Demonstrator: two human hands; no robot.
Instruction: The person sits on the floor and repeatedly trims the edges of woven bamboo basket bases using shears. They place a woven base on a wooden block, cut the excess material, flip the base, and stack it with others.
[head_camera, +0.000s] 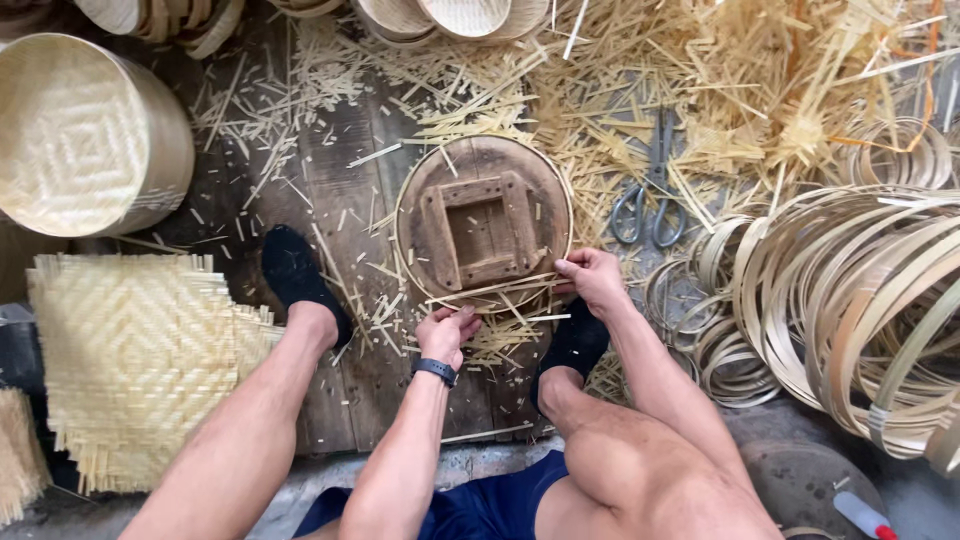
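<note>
A round wooden form (483, 172) with a square wooden frame on top lies on the dark plank floor, ringed by a thin bamboo hoop (402, 205). My left hand (446, 333), with a dark watch on the wrist, pinches the hoop and loose bamboo strips (490, 290) at the form's near edge. At the near right edge my right hand (592, 280) grips the same hoop and strips. My two feet in black shoes rest on either side of the form.
Scissors (650, 195) lie right of the form among bamboo offcuts. Coiled bamboo hoops (850, 290) pile up at the right. A woven mat (130, 350) lies at the left and a finished round basket (85, 135) at upper left.
</note>
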